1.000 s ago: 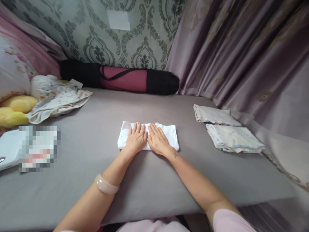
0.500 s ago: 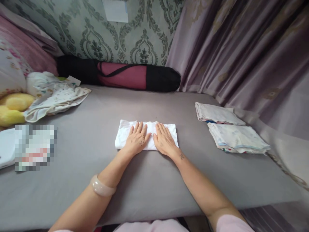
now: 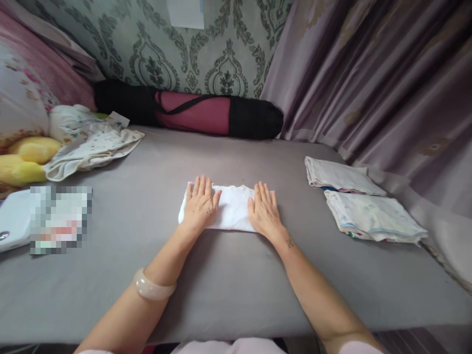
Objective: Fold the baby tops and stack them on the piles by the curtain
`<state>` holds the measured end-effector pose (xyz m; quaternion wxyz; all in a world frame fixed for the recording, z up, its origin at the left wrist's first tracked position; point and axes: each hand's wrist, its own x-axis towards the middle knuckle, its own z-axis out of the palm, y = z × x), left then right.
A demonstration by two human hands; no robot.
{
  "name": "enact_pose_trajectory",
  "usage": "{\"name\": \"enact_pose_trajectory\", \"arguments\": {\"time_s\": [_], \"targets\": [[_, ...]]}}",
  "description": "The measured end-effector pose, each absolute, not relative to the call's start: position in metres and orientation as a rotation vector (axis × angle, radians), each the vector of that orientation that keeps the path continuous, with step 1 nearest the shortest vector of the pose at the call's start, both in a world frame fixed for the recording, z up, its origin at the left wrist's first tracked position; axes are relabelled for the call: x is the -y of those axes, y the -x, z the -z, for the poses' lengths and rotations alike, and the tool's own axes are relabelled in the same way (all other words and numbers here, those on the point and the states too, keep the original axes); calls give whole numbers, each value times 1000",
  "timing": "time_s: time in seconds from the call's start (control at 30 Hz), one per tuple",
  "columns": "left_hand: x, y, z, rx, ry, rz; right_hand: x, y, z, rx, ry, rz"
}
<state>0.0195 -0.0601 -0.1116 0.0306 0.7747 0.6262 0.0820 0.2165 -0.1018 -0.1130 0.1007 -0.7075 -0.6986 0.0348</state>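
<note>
A folded white cloth [image 3: 234,209] lies flat on the grey-covered surface [image 3: 232,275] in front of me, its long side running left to right. My left hand [image 3: 201,204] rests palm down on the cloth's left part, fingers stretched out and pointing away from me. On the right part lies my right hand [image 3: 264,210], also flat with its fingers extended. The middle of the cloth shows between the two hands. A pale bangle [image 3: 154,286] circles my left forearm.
Two stacks of folded cloths, one behind [image 3: 342,177] and one nearer [image 3: 374,216], lie at right by the curtain [image 3: 324,73]. A black and maroon long bag [image 3: 195,113] lies along the wall. At left are a crumpled patterned cloth [image 3: 96,147], yellow plush [image 3: 25,167] and a white object [image 3: 18,216].
My hands have slid apart along the white cloth, the left toward its left end and the right toward its right end. The whole view has shifted slightly.
</note>
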Motion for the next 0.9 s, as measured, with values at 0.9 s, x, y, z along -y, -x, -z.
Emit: {"name": "enact_pose_trajectory", "arguments": {"time_s": [0.9], "targets": [[60, -19, 96, -1970, -2433, -587, 103, -201, 93, 2124, 1828, 26]]}}
